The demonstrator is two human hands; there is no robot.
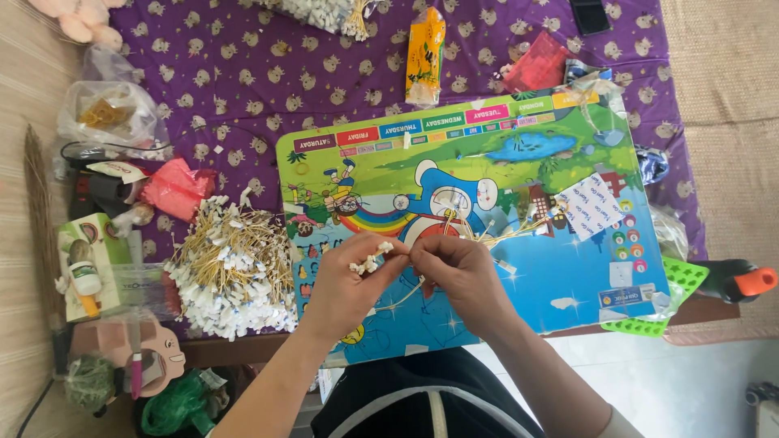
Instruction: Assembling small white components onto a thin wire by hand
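Left hand (345, 280): grip narrow, fingertips pinched on a small bunch of white-tipped stems (369, 259), tips pointing up and left.
Right hand (458, 272): fingers curled shut, grip closed on thin yellow stems (487, 235) that fan out up and right from the knuckles; it touches the left hand at the fingertips.
Where the bunch is: held in the air just above the cartoon board (535, 162), near its lower middle.
Cartoon board: bright, glossy, lies flat on the counter (243, 73), which is covered by a purple patterned cloth; a small white printed card (590, 205) rests on the board's right part.
Pile of stems (231, 264): large heap of yellow stems with white tips, on the counter just left of the board, near the left hand.
Left edge: pink packet (174, 188), clear bag (109, 113), green-and-white box (85, 264).
Far side: orange-yellow packet (425, 55), red packet (537, 65).
Right edge: green moulded tray (677, 280), half under the board; tool with orange tip (746, 281) beside it.
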